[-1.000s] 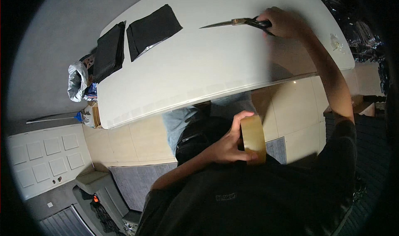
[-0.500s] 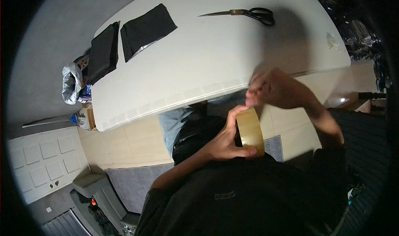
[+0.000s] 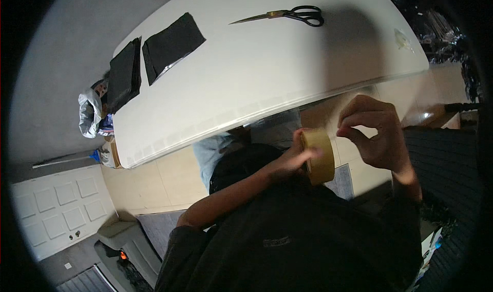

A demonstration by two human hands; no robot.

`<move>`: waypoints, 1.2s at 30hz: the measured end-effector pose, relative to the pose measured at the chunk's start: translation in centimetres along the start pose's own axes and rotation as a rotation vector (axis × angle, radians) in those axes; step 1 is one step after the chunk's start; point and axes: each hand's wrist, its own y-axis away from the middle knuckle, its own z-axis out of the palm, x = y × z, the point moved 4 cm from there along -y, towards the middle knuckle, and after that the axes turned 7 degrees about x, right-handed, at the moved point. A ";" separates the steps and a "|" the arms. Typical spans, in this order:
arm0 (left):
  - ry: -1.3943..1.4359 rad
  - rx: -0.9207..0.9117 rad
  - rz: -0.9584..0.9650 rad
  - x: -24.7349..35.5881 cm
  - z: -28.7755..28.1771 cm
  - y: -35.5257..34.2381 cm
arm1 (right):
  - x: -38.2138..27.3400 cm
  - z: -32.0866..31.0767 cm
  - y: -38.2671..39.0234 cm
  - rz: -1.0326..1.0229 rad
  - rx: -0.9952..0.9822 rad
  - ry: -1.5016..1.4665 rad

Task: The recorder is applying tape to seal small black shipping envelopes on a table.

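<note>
Far left gapes a silvery bag, contents unclear; left fingers clasp tape, right fingers press together.

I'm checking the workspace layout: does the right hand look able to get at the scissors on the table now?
Probably yes: nothing visible stands between the right hand and the scissors, which lie uncovered on the white table. I can't tell whether the hand holds a strip from the tape roll.

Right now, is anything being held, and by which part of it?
The left grip holds the yellowish tape roll by its left side, thumb over the outer face. Whether the right grip pinches anything cannot be told.
</note>
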 end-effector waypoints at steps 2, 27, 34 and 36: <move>-0.152 -0.099 0.246 -1.6 -0.1 -2.3 | 1.5 0.4 -0.2 -0.097 0.060 0.034; 0.055 -0.171 0.098 0.3 2.5 -4.3 | 11.6 3.1 -5.2 0.174 -0.144 0.030; 0.029 -0.129 0.087 1.2 2.7 -3.5 | 11.6 3.4 -5.1 0.138 -0.120 0.069; 0.036 -0.136 0.092 1.2 2.8 -3.5 | 11.6 3.5 -5.1 0.183 -0.134 0.073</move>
